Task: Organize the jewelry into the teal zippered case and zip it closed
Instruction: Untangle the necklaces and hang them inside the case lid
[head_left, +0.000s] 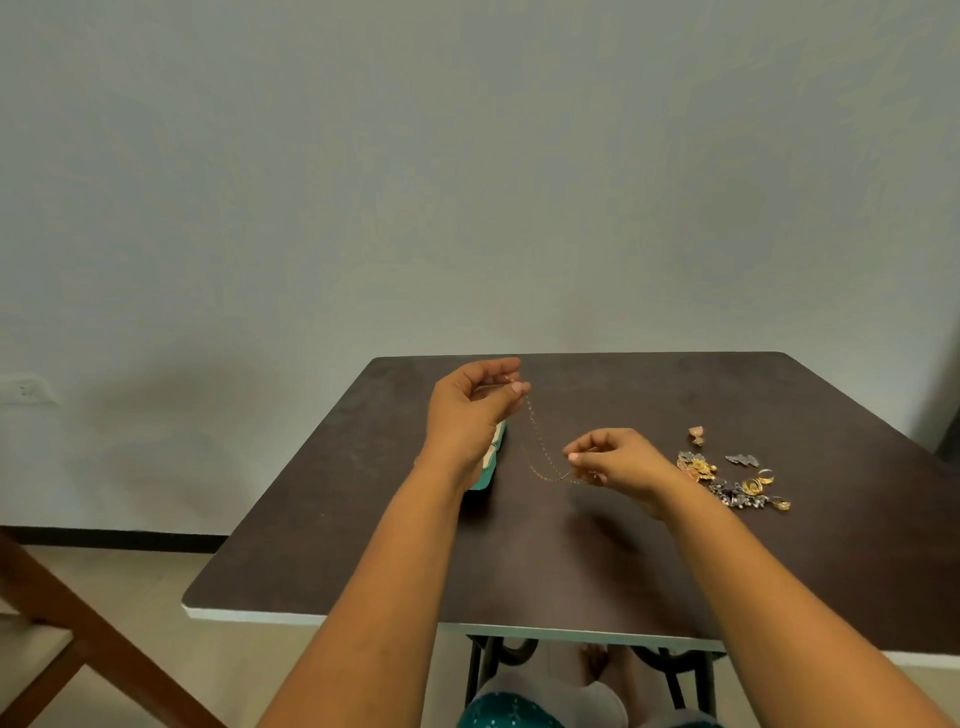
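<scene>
Room: plain grey wall behind, dark bench (779, 561) w/ pale front edge; wooden chair frame (78, 623) off to the left-hand side, low.
Head view, step: judged early-to-mid — one gold chain (535, 441) is up off the bench, being straightened before it goes into the case; rest of jewelry not yet packed.
Left hand (470, 415): raised, fingers curled, thumb + fingertips pinching upper end of chain.
Right hand (618, 460): lower, nearer the person, fingers curled, pinching the chain's other end; chain hangs in a slack loop betw. the two hands.
Teal case (488, 470): on bench directly under/behind left hand, mostly hidden by wrist; looks open, but inside compartments can't be made out.
Loose jewelry pile (732, 478): on bench just beyond right hand, outer side; rings, brooch-like bits, tangled.
Next move (judgement): carry chain over to case by left hand, lay it in w/o knotting; needs slack kept under control, light pinch.
Risk: thin chain could tangle or slip.
</scene>
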